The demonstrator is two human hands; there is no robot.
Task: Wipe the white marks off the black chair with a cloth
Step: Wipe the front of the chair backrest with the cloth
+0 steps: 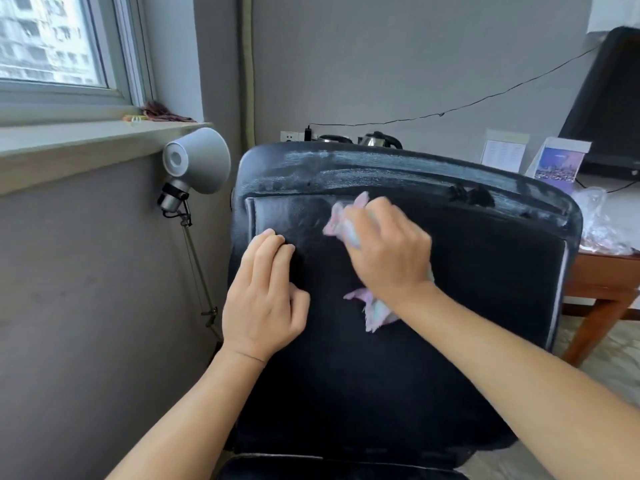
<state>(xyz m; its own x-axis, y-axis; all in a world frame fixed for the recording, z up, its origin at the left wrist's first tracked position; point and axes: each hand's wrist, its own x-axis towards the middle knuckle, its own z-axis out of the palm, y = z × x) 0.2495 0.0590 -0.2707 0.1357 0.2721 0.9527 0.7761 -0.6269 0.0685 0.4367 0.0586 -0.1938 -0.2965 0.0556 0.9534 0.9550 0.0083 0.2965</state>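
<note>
No writing can be read; print on the white card (pixel 504 154) and brochure (pixel 557 165) is too blurred.

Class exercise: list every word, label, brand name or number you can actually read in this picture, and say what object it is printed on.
No text can be read.
White card stand on the desk: rows of print, too small and blurred.
Purple cityscape card: a faint line near its top, unreadable.
Paper sheet on the wall: dark marks, blurred.
Black chair, cloth, lamp: no lettering visible.

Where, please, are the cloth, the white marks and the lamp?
cloth (pixel 337 221): head view, upper bunched end beyond the fingers.
white marks (pixel 363 164): head view, smeared band along the chair's top edge.
lamp (pixel 204 159): head view, grey cone shade.
</note>
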